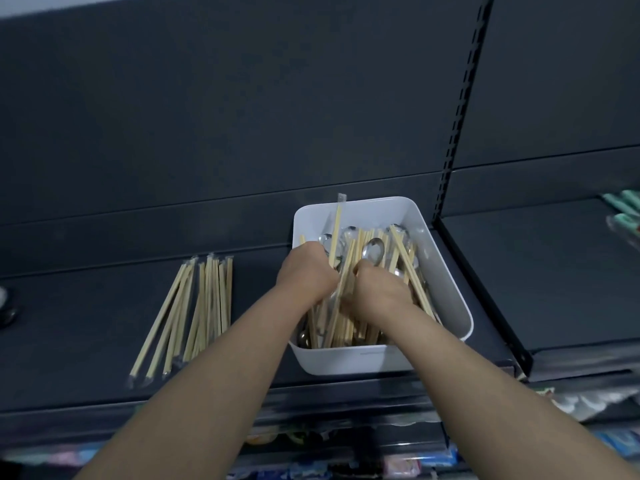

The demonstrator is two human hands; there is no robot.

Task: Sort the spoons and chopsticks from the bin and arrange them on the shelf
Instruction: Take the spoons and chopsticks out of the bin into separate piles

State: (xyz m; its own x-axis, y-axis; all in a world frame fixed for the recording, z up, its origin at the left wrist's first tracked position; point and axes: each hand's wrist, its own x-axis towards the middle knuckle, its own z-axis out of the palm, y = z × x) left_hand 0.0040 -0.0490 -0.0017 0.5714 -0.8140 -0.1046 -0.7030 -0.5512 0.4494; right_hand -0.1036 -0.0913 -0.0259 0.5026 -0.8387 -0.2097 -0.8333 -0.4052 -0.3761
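Two hands, left hand [306, 271] and right hand [375, 289], fingers closed around chopsticks [341, 306] inside the white bin [446, 271], spoons [373, 252] still mixed in; sorted chopsticks pile [194, 306] lies left on the shelf [86, 323].

A dark back panel [242, 98] is seen across the far side of the scene. It is divided at the right by a slotted upright rail [460, 98], set with a column of small holes. At the far right edge, pale green packaged items [623, 209] are laid near one another; their kind cannot be told from the blur. At the far left edge, a dark rounded object [6, 315] is partly cut off, with a pale shape just above it. Along the near bottom, colourful packaged goods [426, 460] are ranged on a lower level, perhaps snacks, and pale crinkled wrappers [588, 403] are seen at the near right.
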